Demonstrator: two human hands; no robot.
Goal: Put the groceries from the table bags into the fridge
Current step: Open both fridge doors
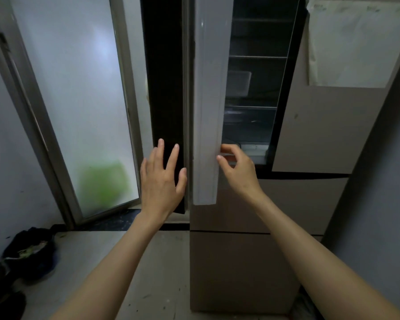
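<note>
Right hand (237, 166) curls its fingers (224, 149) round the pale fridge door's edge (207, 135), dark shelves (256, 57) showing through the gap beside it, left hand (161, 181) spread flat just left.

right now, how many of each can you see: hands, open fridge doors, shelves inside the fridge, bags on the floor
hands: 2 (left hand, right hand)
open fridge doors: 1 (fridge door)
shelves showing inside: 3 (top shelf, middle shelf, lower shelf)
bags on the floor: 1 (dark bag)
total: 7
</note>
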